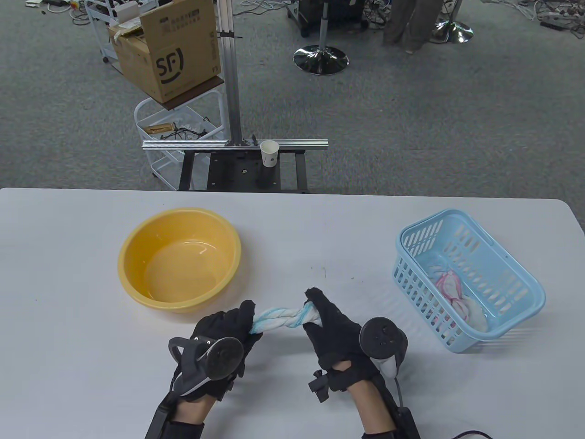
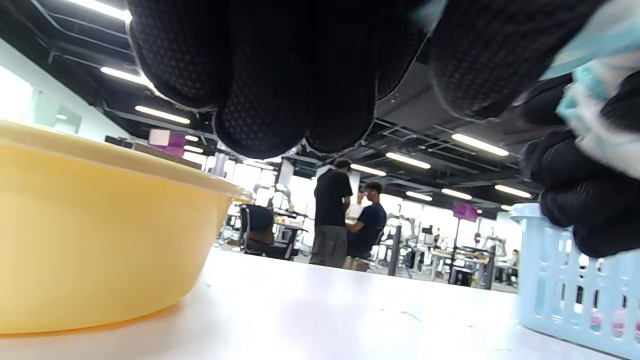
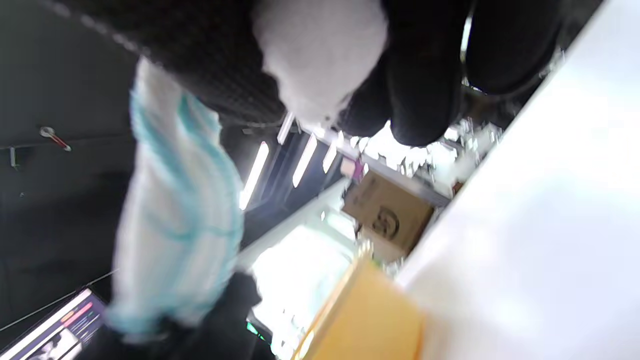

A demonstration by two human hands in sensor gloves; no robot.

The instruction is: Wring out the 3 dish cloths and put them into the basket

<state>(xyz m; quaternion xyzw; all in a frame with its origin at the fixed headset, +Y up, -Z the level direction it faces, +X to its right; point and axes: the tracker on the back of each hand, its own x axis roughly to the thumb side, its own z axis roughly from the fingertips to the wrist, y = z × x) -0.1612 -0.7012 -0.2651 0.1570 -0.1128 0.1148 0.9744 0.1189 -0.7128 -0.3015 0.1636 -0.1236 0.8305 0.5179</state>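
Blue-striped cloth (image 1: 283,318) twisted — left hand (image 1: 224,331) grips | right hand (image 1: 331,327) grips

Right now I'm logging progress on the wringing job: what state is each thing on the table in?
Blue-striped white dish cloth: twisted tight into a rope, held off the table between both hands.
Left hand: grip closed round the cloth's left end.
Right hand: grip closed round its right end.
Yellow plastic basin: upright, no cloths inside.
Light blue plastic basket: upright, holding a pink-striped cloth.
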